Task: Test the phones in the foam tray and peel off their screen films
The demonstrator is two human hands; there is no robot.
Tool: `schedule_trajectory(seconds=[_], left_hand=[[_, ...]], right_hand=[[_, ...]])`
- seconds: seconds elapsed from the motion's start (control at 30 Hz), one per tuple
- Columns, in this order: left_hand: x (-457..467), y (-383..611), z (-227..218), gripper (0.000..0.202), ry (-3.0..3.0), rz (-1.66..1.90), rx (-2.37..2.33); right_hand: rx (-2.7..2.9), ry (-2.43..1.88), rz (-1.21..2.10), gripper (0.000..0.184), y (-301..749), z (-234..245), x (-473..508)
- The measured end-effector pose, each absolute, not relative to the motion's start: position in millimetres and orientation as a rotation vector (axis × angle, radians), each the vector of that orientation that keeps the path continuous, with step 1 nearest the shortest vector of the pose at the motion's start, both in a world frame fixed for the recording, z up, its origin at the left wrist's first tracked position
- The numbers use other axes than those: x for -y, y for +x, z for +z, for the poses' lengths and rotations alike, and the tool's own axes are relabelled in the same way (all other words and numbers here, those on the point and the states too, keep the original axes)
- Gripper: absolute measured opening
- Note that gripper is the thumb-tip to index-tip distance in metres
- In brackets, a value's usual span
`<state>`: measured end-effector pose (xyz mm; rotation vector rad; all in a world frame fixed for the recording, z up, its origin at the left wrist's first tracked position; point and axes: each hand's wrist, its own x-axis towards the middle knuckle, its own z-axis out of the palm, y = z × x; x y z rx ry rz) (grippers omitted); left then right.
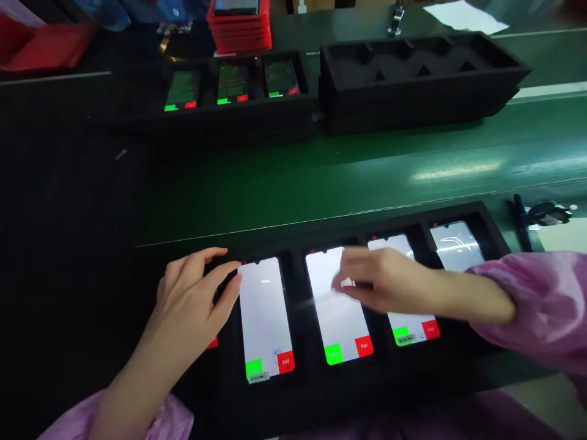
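A black tray (293,278) holds several phones with lit white screens, each with a green and a red block at its lower end. My left hand (195,299) has its fingers apart, with thumb and index finger at the upper left edge of one phone (263,311). Another screen's red corner (212,343) peeks out below that hand. Over the neighbouring phone (337,318), my right hand (380,278) is pinched and blurred. A faint clear streak trails left from its fingertips, like thin film. My right forearm partly covers the phone (403,318) with a barcode label and the far-right phone (452,244).
Farther back, another black tray (208,110) carries phones with dark screens. Beside it sits a stack of black trays (422,91). Red trays (241,33) are piled behind, and a white sheet (465,15) lies at the back right. Dark small items (548,212) lie right of the near tray.
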<state>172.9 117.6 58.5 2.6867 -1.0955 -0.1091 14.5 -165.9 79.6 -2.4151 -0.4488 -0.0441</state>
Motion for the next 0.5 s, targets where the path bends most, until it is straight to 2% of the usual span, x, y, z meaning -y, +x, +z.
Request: schedule_trajectory(seconds=[0.07, 0.17, 0.3, 0.5], left_hand=[[-113, 171, 57, 0.053, 2.682, -0.091, 1.040], [-111, 171, 56, 0.051, 2.697, -0.060, 1.063], [-117, 173, 54, 0.047, 2.658, 0.034, 1.227], [-112, 169, 53, 0.025, 2.449, 0.245, 1.312]], right_hand=[[0.107, -2.156, -0.002, 0.008, 32, 80, 180], [-0.205, -1.901, 0.018, 0.016, 44, 87, 193], [-0.294, -1.833, -0.036, 0.019, 39, 96, 196], [-0.272, -1.861, -0.011, 0.021, 26, 102, 188]])
